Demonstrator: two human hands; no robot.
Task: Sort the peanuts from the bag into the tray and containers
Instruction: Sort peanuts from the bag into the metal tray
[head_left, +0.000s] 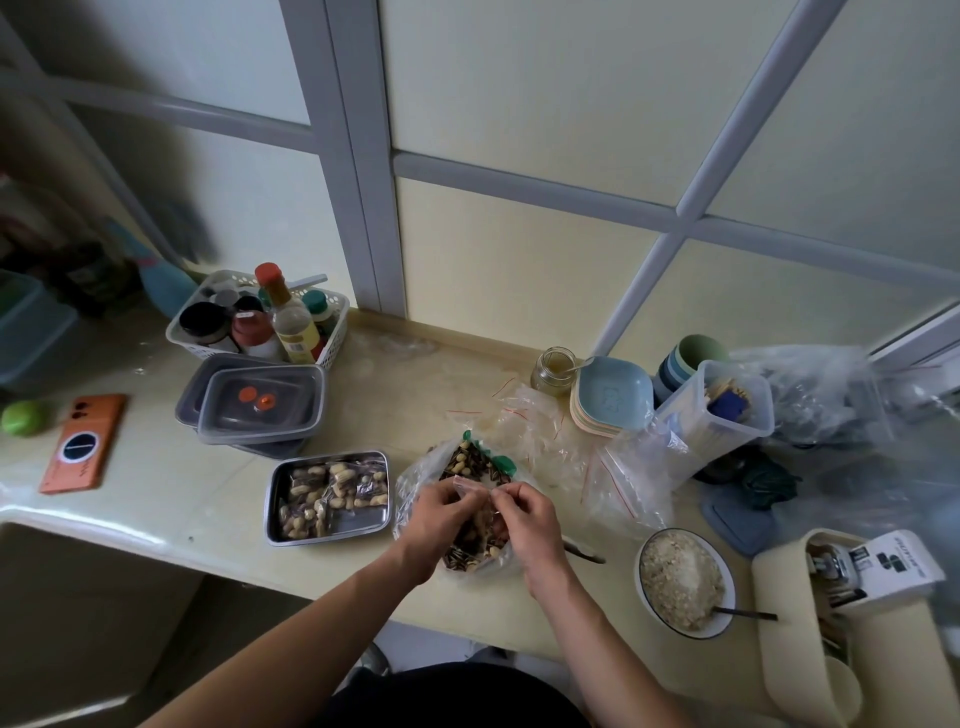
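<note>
Clear crumpled plastic forms the large open bag (415, 483) of peanuts (464, 446) and striped seeds, lying under both hands so spills fall back in. The left hand (441, 514) and right hand (527, 514) each pinch an edge of a small transparent zip pouch (475, 486), apparently parting its mouth, though the film is hard to read. Just left, the rectangular steel tray (332, 539) holds filled packets (332, 493) within reach; grey lidded plastic containers (260, 402) stand behind it.

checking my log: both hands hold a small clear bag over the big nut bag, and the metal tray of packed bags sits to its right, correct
No: the head view shows the metal tray to the left of the big nut bag, not right. The rest holds: left hand and right hand hold the small clear bag over it.
</note>
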